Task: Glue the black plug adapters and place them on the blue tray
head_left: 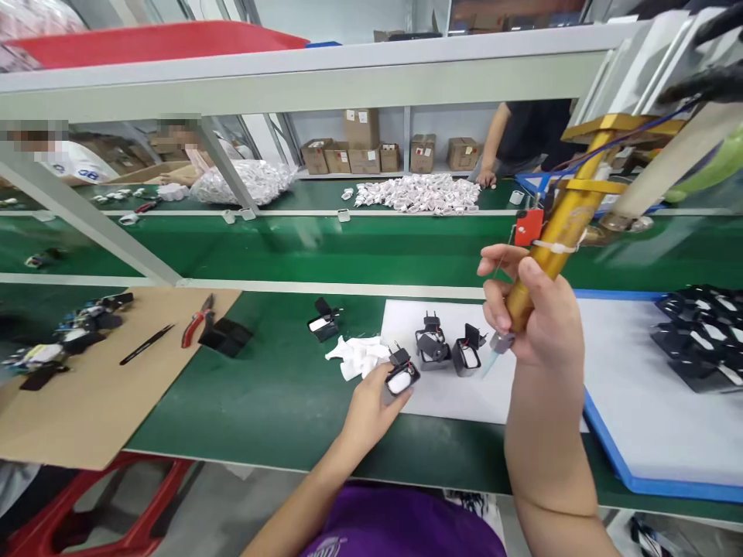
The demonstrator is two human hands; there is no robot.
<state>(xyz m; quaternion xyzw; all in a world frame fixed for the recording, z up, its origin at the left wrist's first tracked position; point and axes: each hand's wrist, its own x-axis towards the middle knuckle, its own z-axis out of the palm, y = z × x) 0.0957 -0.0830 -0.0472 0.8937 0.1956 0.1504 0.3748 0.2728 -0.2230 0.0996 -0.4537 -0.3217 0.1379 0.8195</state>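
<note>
A small black case (402, 381) with a white inside is held in the left hand (367, 410), the thumb and fingers closed on its sides, at the left edge of a white sheet (446, 402). A two-pinned plug piece (399, 356) is seen at the back of the case. A gold tube (566, 224) is gripped in the right hand (542, 313), with the fingers curled about its lower end and a red switch (529, 227) fixed just above them. Its narrow tip (491, 362) is pointed down and leftward, near two more cases (466, 356) on the sheet; whether the nearer one is touched cannot quite be told from this angle.

Beside the left hand, a crumpled white cloth (355, 357) is laid on the green table (255, 394), and another open case (323, 323) is set behind it. To the right, a pile of black cases (702, 336) is borne by a blue-rimmed tray (609, 452). To the left, red-handled pliers (194, 325) and a black pen (146, 345) are laid on brown cardboard (110, 410).
</note>
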